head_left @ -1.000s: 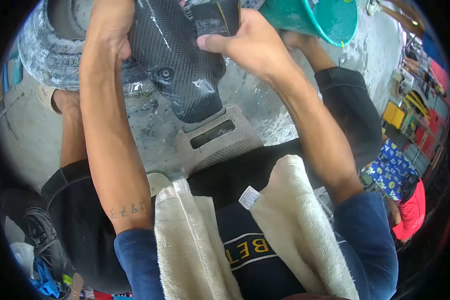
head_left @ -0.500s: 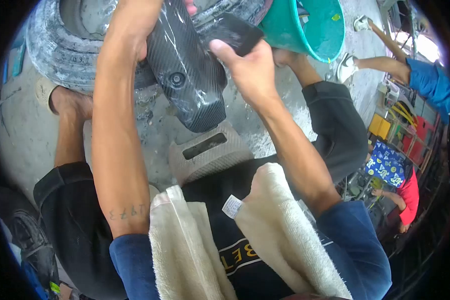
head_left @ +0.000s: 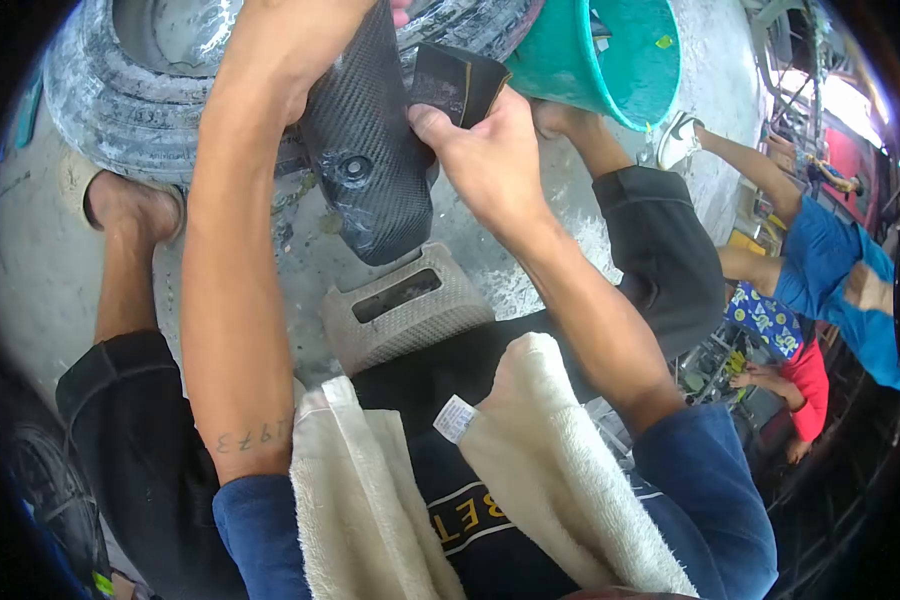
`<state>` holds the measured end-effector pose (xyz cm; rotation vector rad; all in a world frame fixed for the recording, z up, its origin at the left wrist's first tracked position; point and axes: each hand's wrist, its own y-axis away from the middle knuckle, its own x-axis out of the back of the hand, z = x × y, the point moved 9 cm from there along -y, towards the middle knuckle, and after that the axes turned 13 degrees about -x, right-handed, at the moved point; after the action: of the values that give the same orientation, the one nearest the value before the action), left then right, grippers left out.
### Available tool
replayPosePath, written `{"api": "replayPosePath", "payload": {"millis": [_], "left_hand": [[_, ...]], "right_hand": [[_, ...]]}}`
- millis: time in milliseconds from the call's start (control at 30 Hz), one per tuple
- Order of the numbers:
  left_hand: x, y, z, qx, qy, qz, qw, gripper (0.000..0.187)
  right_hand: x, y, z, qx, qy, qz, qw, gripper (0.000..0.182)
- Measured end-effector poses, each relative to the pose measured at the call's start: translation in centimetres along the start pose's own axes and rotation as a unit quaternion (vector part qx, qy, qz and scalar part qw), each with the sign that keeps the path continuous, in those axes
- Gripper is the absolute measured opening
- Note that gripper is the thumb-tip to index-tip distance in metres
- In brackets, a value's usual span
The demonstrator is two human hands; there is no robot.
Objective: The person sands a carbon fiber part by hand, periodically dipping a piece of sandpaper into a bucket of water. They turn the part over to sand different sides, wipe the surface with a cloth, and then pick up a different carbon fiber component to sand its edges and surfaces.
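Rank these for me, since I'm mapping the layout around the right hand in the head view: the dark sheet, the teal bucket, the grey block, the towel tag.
1. dark sheet: pinched in the right hand.
2. teal bucket: up and right of the hand.
3. grey block: below, on the wet floor.
4. towel tag: lowest, near the chest.

Bucket and block are close; that order is tentative.

Tight room around the raised hands

Tyre (head_left: pixel 130 90) blocks at 10 o'clock, green bucket (head_left: pixel 610 60) at 1 o'clock — the grey stool (head_left: pixel 405 310) sits below at 6, near the carbon cover (head_left: pixel 370 170). Bare wet floor (head_left: pixel 30 250) lies open at 9 o'clock.
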<state>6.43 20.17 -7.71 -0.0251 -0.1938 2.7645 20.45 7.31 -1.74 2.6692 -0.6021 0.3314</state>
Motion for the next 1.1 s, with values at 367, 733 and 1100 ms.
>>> {"api": "replayPosePath", "payload": {"millis": [367, 733, 1100], "left_hand": [[-0.3, 0.0, 1.2, 0.066, 0.172, -0.020, 0.983, 0.035], [-4.0, 0.8, 4.7, 0.257, 0.463, -0.046, 0.847, 0.037], [-0.8, -0.7, 1.2, 0.233, -0.142, -0.021, 0.962, 0.079]], "right_hand": [[0.9, -0.1, 1.5, -0.088, -0.102, 0.029, 0.990, 0.017], [0.7, 3.1, 5.2, -0.348, -0.451, -0.189, 0.800, 0.019], [0.8, 6.2, 5.7, -0.448, -0.469, -0.155, 0.745, 0.019]]}}
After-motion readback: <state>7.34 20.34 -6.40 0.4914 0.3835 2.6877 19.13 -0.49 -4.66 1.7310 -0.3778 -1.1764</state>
